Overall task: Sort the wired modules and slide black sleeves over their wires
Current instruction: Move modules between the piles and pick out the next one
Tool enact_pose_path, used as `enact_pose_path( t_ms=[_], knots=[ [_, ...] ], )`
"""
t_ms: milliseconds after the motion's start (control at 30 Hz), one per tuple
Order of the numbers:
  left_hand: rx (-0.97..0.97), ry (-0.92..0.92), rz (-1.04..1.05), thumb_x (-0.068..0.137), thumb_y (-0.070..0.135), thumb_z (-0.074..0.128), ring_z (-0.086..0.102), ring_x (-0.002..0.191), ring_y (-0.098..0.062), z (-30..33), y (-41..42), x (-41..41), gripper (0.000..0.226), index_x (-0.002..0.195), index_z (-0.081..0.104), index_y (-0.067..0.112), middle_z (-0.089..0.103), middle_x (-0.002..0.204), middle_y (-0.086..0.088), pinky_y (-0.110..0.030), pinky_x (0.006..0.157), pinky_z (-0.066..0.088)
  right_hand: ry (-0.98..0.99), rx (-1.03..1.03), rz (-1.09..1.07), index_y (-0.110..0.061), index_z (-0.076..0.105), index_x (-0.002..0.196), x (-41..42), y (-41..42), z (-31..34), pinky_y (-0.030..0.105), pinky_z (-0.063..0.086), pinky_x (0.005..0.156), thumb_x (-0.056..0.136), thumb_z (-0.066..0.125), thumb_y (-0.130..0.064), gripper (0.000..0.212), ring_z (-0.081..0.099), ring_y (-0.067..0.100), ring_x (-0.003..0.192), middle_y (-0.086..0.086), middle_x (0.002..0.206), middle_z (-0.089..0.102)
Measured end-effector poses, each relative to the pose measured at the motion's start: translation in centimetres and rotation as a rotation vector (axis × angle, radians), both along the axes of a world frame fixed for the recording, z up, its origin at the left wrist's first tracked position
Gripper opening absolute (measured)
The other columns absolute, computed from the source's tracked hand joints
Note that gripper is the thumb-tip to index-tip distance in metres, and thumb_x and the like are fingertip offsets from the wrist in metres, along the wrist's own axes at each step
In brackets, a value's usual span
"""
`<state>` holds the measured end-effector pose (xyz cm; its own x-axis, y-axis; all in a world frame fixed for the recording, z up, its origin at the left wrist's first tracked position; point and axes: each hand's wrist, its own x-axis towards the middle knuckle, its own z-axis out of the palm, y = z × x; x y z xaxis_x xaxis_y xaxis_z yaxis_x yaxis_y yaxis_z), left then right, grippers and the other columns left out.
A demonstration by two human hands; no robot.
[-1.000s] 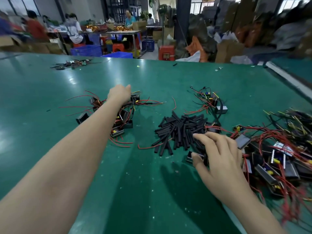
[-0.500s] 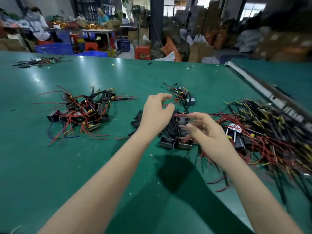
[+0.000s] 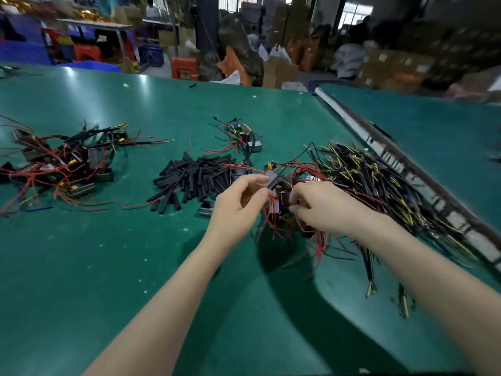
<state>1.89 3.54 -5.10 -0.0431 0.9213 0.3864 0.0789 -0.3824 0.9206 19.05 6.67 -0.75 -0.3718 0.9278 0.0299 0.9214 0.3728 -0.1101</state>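
Both forearms reach in from 6 o'clock and converge near the centre of the green table [image 3: 81,267]. The left hand [image 3: 238,206], fingers curled, pinches red wires at its fingertips. The right hand [image 3: 322,206], knuckles up and fingers curled under, grips a bunch of wired modules [image 3: 275,191] held between the two hands, red leads hanging below. A heap of black sleeves [image 3: 195,176] lies at 10 o'clock of the hands. A sorted pile [image 3: 67,164] sits at 9 o'clock, an unsorted tangle [image 3: 379,180] at 3 o'clock.
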Motion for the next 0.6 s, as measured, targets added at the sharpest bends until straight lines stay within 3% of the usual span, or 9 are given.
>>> enact_pose_path(
  t_ms=[67, 133, 233, 333, 400, 467, 533, 600],
  knots=[
    [-0.005, 0.063, -0.007, 0.092, 0.007, 0.057, 0.066, 0.091, -0.014, -0.3, -0.1, -0.2, 0.022, 0.097, 0.062, 0.028, 0.071, 0.094, -0.001, -0.021, 0.084, 0.05, -0.046, -0.031, -0.084, -0.012, 0.052, 0.093, 0.9, 0.5, 0.3, 0.033, 0.037, 0.057, 0.089, 0.059, -0.044, 0.033, 0.056, 0.025, 0.074, 0.005, 0.083, 0.059],
    [0.017, 0.198, -0.026, 0.091, 0.009, 0.058, 0.065, 0.092, -0.012, -0.5, -0.1, -0.4, 0.019, 0.099, 0.064, 0.026, 0.07, 0.096, 0.002, -0.017, 0.084, 0.048, -0.044, -0.166, -0.146, -0.012, 0.05, 0.097, 1.7, 0.8, 0.8, 0.031, 0.043, 0.056, 0.086, 0.06, -0.051, 0.042, 0.058, 0.02, 0.061, 0.009, 0.085, 0.064],
    [0.147, 0.536, -0.011, 0.091, 0.012, 0.059, 0.06, 0.094, -0.007, -1.2, -0.1, -0.5, 0.02, 0.108, 0.066, 0.017, 0.065, 0.098, 0.01, -0.022, 0.088, 0.046, -0.021, -0.359, -0.125, -0.021, 0.051, 0.097, 2.3, 1.0, 1.4, 0.032, 0.053, 0.06, 0.086, 0.062, -0.051, 0.034, 0.065, 0.019, 0.056, 0.01, 0.086, 0.069],
    [0.18, 0.605, -0.024, 0.092, 0.018, 0.058, 0.06, 0.096, -0.008, -1.5, -0.1, -0.4, 0.021, 0.112, 0.065, 0.017, 0.067, 0.102, 0.008, -0.027, 0.09, 0.046, -0.066, -0.294, -0.142, -0.024, 0.059, 0.085, 1.6, 1.4, 2.6, 0.021, 0.047, 0.048, 0.09, 0.052, -0.057, 0.034, 0.06, 0.011, 0.044, 0.001, 0.069, 0.069],
    [0.184, 0.611, -0.03, 0.092, 0.017, 0.057, 0.06, 0.098, -0.008, -1.5, -0.1, -0.3, 0.022, 0.113, 0.065, 0.017, 0.067, 0.104, 0.007, -0.028, 0.09, 0.047, -0.048, -0.096, -0.246, -0.018, 0.057, 0.075, 0.5, 2.3, 2.7, 0.023, 0.046, 0.059, 0.093, 0.045, -0.056, 0.043, 0.065, 0.017, 0.056, 0.006, 0.074, 0.071],
    [0.181, 0.608, -0.032, 0.091, 0.014, 0.058, 0.061, 0.098, -0.009, -1.6, -0.1, -0.3, 0.023, 0.113, 0.065, 0.014, 0.068, 0.105, 0.005, -0.027, 0.091, 0.046, 0.033, 0.036, -0.391, -0.015, 0.052, 0.075, -1.2, 2.9, 1.8, 0.031, 0.043, 0.07, 0.093, 0.045, -0.054, 0.044, 0.065, 0.028, 0.084, 0.015, 0.095, 0.07],
    [0.19, 0.591, -0.025, 0.089, 0.01, 0.059, 0.061, 0.096, -0.007, -1.6, -0.3, -0.2, 0.023, 0.112, 0.065, 0.012, 0.068, 0.103, 0.005, -0.019, 0.09, 0.043, 0.046, 0.008, -0.452, -0.013, 0.06, 0.092, -2.9, 3.2, 0.4, 0.033, 0.04, 0.073, 0.09, 0.052, -0.053, 0.041, 0.062, 0.032, 0.1, 0.014, 0.106, 0.065],
    [0.174, 0.552, -0.025, 0.089, 0.008, 0.059, 0.059, 0.089, -0.001, -1.6, -0.5, -0.1, 0.024, 0.111, 0.065, 0.014, 0.067, 0.098, 0.007, -0.008, 0.084, 0.04, 0.101, -0.053, -0.461, -0.012, 0.06, 0.09, -3.6, 3.3, -0.6, 0.032, 0.041, 0.073, 0.085, 0.06, -0.044, 0.032, 0.061, 0.032, 0.096, 0.015, 0.105, 0.064]
  ],
)
